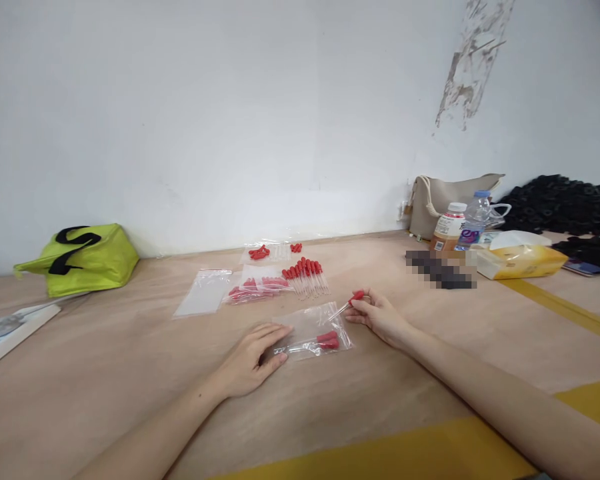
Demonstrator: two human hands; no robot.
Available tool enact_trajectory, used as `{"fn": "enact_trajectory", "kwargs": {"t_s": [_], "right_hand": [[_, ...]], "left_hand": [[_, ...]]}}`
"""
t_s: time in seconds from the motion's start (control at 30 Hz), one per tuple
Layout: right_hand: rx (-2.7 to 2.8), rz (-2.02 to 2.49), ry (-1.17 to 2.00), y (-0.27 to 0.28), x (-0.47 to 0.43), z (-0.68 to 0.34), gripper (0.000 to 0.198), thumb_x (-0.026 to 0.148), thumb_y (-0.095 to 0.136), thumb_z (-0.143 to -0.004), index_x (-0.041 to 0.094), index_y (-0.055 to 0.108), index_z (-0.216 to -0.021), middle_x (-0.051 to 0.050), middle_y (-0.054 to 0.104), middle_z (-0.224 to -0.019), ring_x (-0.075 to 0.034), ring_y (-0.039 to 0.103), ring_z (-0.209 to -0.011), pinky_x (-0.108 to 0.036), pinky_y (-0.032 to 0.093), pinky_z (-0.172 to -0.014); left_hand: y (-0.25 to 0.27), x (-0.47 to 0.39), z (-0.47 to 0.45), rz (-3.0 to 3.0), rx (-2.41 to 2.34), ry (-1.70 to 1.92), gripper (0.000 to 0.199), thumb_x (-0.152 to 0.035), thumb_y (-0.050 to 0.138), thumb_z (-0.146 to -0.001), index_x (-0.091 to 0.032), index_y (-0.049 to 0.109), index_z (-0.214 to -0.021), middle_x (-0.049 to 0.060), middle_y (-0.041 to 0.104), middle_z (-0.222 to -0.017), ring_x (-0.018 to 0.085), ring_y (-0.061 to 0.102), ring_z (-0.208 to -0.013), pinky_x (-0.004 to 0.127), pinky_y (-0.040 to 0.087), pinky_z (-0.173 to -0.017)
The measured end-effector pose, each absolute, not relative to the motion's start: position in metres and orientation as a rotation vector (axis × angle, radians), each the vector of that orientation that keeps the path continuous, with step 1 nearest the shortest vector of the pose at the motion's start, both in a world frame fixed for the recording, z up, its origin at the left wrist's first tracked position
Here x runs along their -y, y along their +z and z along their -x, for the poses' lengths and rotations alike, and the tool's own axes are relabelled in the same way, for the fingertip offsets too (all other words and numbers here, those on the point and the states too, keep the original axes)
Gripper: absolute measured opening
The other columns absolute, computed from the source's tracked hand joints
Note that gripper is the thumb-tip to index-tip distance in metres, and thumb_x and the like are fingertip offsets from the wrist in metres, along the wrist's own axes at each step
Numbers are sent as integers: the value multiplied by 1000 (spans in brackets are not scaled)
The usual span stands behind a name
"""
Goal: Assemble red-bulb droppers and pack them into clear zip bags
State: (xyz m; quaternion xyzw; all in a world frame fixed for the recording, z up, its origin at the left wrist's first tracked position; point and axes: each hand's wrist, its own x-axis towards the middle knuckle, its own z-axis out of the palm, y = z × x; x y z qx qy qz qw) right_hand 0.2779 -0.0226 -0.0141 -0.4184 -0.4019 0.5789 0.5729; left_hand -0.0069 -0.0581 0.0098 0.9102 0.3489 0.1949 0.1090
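A clear plastic zip bag [305,327] lies on the table in front of me, with droppers [329,340] inside showing red rubber bulbs. My left hand [253,357] rests at the bag's left end, fingers stretched out and thumb apart, touching its edge. Between the thumb and fingers of my right hand [380,317] is one glass dropper, held by its red bulb [356,298]. Its tube points down and left over the bag's upper right corner; whether the tip is inside the bag I cannot tell.
Behind lie a row of loose droppers [305,273], filled bags [257,289], flat bags [204,292] and loose red bulbs [259,253]. A lime-green bag [93,260] stands left. To the right are bottles [449,227], a tissue pack [523,260] and a black heap [560,203].
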Motion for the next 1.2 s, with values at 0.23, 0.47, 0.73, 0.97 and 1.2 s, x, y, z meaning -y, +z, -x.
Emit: {"fn": "enact_trajectory", "kwargs": {"t_s": [0.23,0.47,0.73,0.97,1.2], "right_hand": [[1564,1017,1403,-17,22,-293,30,32,73,-57,15,54,-73,1,61,-66,-8,55,-59,-22,44,-57],[1686,1016,1315,-17,25,-277,35,38,70,-58,14,63,-83,-1,63,-69,-14,57,-66,-27,45,-62],[1718,998,1241,-15,26,-280,27,37,62,-68,16,56,-83,-2,64,-74,-13,58,-70,-25,43,-65],[1528,1533,785,-7,-32,-284,11,26,55,-68,15,56,-71,2,55,-54,-8,46,-45,-20,34,-44],[1487,1645,546,-4,-94,-248,24,26,62,-60,15,56,-81,-5,61,-81,-16,57,-77,-24,42,-66]], "left_hand": [[11,59,5,-2678,-1017,584,43,-30,44,-86,-25,40,-128,4,50,-125,21,44,-114,40,35,-97],[10,58,7,-2695,-1049,544,42,-31,44,-86,-26,41,-128,3,50,-125,21,43,-115,40,34,-99],[9,57,7,-2701,-1059,537,40,-32,45,-86,-26,43,-126,3,51,-124,20,43,-116,40,33,-99],[7,55,9,-2717,-1034,538,36,-31,43,-87,-27,48,-122,5,51,-124,21,44,-114,41,36,-97],[5,55,8,-2708,-1026,566,36,-30,44,-87,-27,48,-122,4,51,-124,21,44,-115,41,35,-98]]}}
